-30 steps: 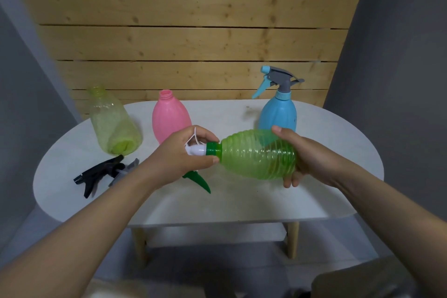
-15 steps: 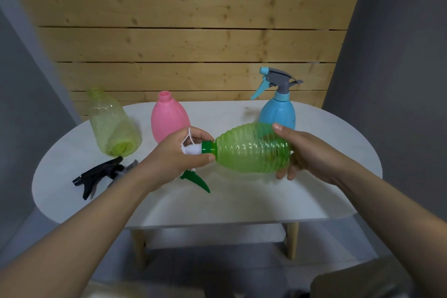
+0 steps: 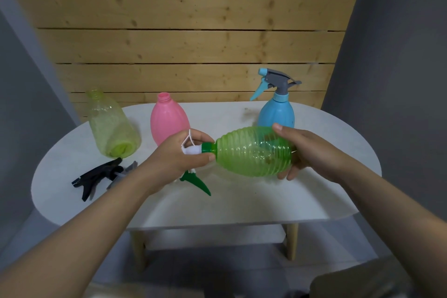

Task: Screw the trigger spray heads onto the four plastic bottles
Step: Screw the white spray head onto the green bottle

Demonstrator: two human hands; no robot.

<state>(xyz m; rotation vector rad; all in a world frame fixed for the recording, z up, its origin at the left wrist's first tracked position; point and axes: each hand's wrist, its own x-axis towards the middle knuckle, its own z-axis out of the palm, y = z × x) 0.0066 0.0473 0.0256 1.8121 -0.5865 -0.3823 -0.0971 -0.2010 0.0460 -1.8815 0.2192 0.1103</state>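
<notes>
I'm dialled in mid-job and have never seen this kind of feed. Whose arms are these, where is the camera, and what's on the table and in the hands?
There is no machine here: a person works with bare hands, and the single picture comes from a wide-angle camera on their head, looking forward and down. The right hand holds the ribbed green bottle sideways above the white table. The left hand has its grip on the white and green spray head at the bottle's neck; its green trigger hangs below. On the table, the blue bottle already wears its spray head. The pink bottle and the yellow-green bottle have open necks. Dark and grey loose spray heads lie at the left.
</notes>
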